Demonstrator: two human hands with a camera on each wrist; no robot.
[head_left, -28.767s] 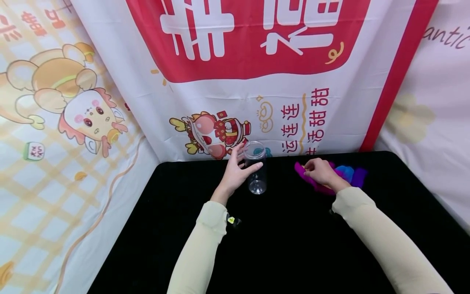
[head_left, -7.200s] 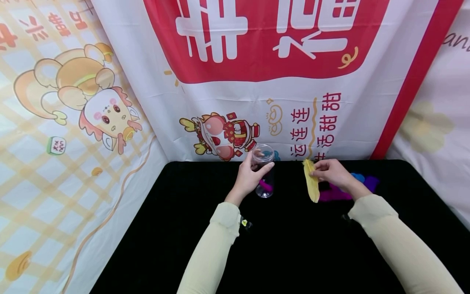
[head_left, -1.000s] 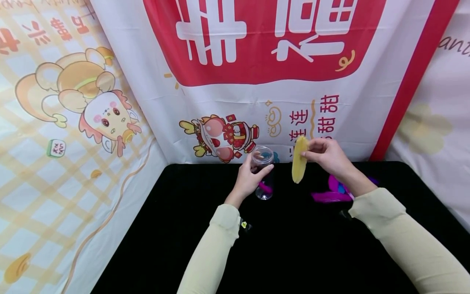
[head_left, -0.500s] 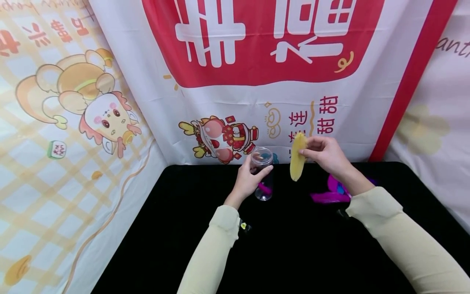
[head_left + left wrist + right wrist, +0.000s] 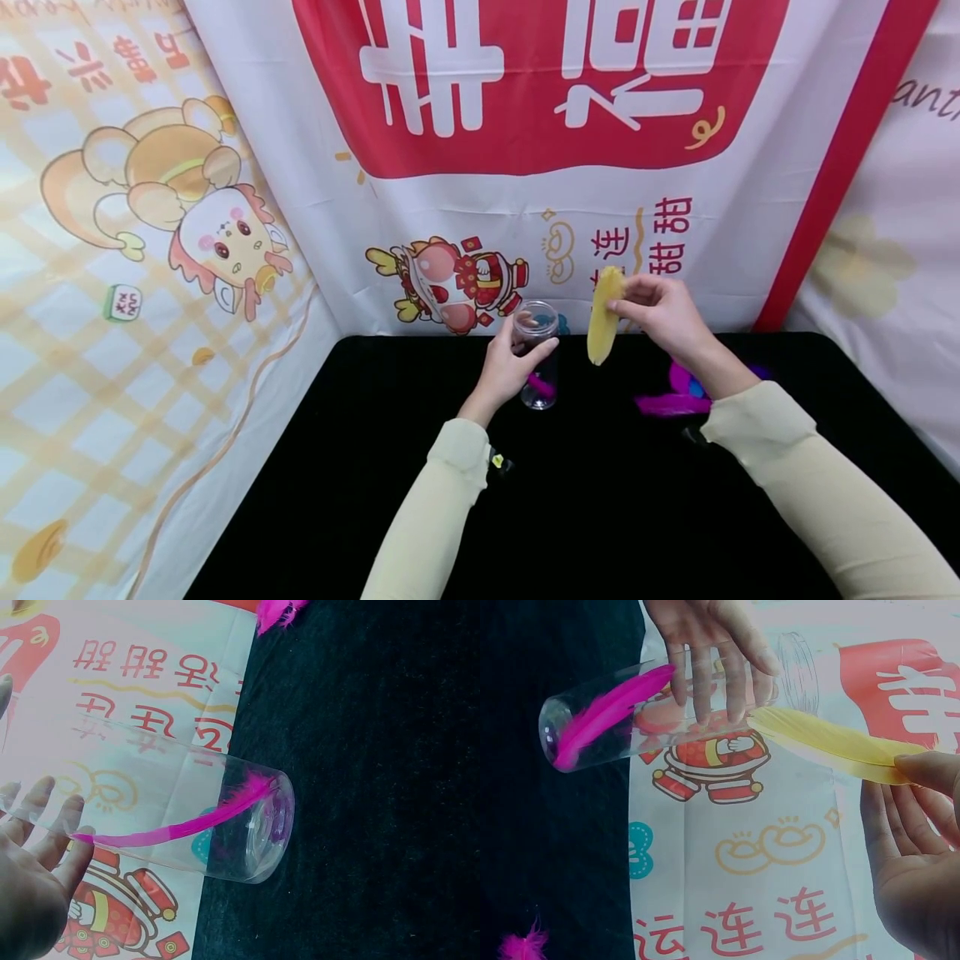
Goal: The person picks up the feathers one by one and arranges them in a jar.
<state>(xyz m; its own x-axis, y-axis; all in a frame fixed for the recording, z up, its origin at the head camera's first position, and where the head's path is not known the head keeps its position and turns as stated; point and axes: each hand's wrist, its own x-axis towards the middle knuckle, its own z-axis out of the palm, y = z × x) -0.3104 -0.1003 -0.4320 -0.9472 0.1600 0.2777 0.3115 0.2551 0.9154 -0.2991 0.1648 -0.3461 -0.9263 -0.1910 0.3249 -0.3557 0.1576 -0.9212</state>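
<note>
My left hand (image 5: 504,367) grips a clear plastic jar (image 5: 540,400) that stands upright at the back of the black table, its mouth uncovered. Inside the jar leans a magenta feather (image 5: 180,831), one end at the bottom. My right hand (image 5: 667,317) pinches a yellow feather (image 5: 602,321) between thumb and fingers, right of the jar and apart from it. That feather hangs nearly upright in the head view; the right wrist view shows its free end pointing towards the jar. Below the right hand lie more feathers: magenta (image 5: 671,405), blue (image 5: 695,388) and purple (image 5: 760,371), partly hidden by the right forearm.
The black cloth-covered table (image 5: 570,508) spreads out in front of both arms. A white and red printed backdrop (image 5: 465,200) rises just behind its far edge. Printed cloths hang on the left (image 5: 150,358) and right (image 5: 885,275) sides.
The jar held nothing 28.8 s ago; a magenta feather was in it 7.2 s ago. Since then the right hand has raised the yellow feather and, in the last second, drifted slightly left.
</note>
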